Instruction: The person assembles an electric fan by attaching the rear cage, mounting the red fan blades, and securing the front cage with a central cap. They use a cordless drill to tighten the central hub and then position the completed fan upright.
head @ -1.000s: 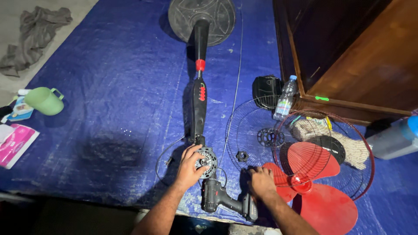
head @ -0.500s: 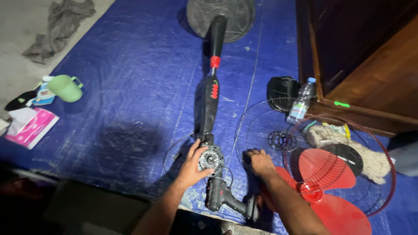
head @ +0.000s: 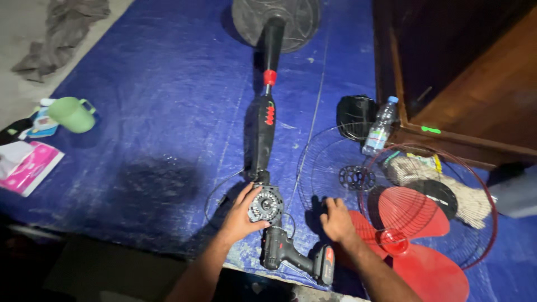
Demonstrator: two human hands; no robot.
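Open tarp [head: 156, 112] lies left of the fan stand [head: 263, 128]; wire guards [head: 335, 168], red blade [head: 414, 246] and cabinet [head: 464, 84] crowd the right.

A flat pink-and-white packet [head: 25, 169] lies at the tarp's left edge, a small blue-and-white pack [head: 42, 124] sits beside the green cup [head: 70, 114], and the clear bottle [head: 378, 130] wears a pale wraparound label.

Blue tarp [head: 156, 112] over grey floor [head: 22, 28], dark wooden cabinet [head: 464, 72] (upper right), dim light
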